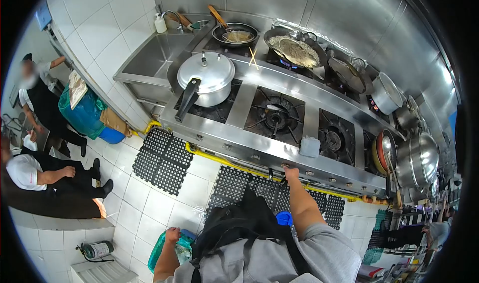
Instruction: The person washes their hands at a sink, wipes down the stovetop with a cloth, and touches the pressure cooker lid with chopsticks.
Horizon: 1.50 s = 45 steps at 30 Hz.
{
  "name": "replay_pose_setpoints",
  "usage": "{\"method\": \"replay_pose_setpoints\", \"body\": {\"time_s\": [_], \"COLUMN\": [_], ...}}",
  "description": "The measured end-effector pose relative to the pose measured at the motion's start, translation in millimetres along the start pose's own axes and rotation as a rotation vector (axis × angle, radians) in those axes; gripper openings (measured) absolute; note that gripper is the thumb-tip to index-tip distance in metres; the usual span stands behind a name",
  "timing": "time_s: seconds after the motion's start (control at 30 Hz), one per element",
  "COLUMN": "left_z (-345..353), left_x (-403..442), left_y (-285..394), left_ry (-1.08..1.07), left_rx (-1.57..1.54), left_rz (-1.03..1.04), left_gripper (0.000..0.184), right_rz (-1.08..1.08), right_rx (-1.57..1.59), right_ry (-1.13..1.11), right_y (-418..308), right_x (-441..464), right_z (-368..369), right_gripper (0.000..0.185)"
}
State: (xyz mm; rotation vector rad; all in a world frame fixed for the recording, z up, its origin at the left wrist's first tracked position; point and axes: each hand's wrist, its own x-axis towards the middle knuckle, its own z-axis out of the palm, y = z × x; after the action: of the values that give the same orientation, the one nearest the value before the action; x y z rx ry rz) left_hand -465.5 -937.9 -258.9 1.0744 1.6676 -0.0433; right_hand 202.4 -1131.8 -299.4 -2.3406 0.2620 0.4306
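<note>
Down at the front of the stove [239, 134], the right hand [291, 173] touches a control knob [284, 165] (I cannot tell how tightly); the left hand [172, 234], loosely fisted, appears over a green plastic bag [156, 253].

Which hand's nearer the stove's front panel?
Right. The right hand is at the stove's front panel; the left hand is well back from it, near a green bag.
</note>
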Motion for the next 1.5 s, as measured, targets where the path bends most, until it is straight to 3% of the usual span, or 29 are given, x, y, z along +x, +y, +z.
{"method": "replay_pose_setpoints", "body": {"time_s": [0.07, 0.13, 0.2, 0.27, 0.63, 0.7, 0.8, 0.9, 1.03, 1.2, 1.4, 1.5], "left_z": [2.0, -1.3, -5.7, -11.1, -13.1, -11.9, -8.9, -4.3, 3.1, 1.2, -3.5, -3.3], "left_x": [-9.0, -8.0, -9.2, -8.9, -22.8, -25.8, -20.8, -19.1, -21.0, -23.9, -30.2, -30.0], "left_y": [12.5, 17.6, 21.4, 18.6, -16.5, -14.6, -9.8, -3.0, 2.8, -0.7, -6.0, -6.9], "left_ry": [-0.008, 0.008, 0.035, 0.046, 0.015, 0.035, 0.035, 0.022, 0.050, 0.027, 0.043, 0.038], "left_rx": [-0.032, -0.032, -0.045, -0.036, 0.005, 0.015, 0.001, 0.009, 0.011, -0.067, -0.024, -0.017], "left_rz": [0.085, 0.133, 0.193, 0.186, -0.029, 0.002, 0.050, 0.071, 0.063, 0.095, 0.063, 0.028], "left_gripper": [0.031, 0.032, 0.033, 0.032, 0.026, 0.027, 0.029, 0.030, 0.031, 0.031, 0.030, 0.030], "right_rz": [-0.078, -0.154, -0.136, -0.085, -0.060, -0.193, -0.036, -0.113, -0.105, -0.299, -0.137, -0.136], "right_rx": [0.027, 0.267, 0.302, 0.088, 0.088, 0.104, 0.008, 0.089, 0.091, 0.176, 0.156, 0.156], "right_ry": [0.045, -0.133, -0.133, 0.049, -0.050, -0.010, -0.137, -0.009, -0.059, -0.024, -0.077, -0.059], "right_y": [2.6, -24.1, -13.4, -9.9, -25.5, -20.3, -11.2, 5.0, 4.6, 16.8, -5.1, 32.7], "right_x": [6.5, -19.1, -6.4, 2.5, -17.8, -19.2, -5.3, 5.3, 12.7, 27.5, 5.8, 49.0], "right_z": [8.3, -12.7, -2.4, 6.2, -13.3, -11.5, -5.1, 9.4, 8.3, 20.9, 4.4, 37.2], "right_gripper": [0.035, 0.027, 0.025, 0.027, 0.041, 0.045, 0.042, 0.040, 0.036, 0.027, 0.026, 0.026]}}
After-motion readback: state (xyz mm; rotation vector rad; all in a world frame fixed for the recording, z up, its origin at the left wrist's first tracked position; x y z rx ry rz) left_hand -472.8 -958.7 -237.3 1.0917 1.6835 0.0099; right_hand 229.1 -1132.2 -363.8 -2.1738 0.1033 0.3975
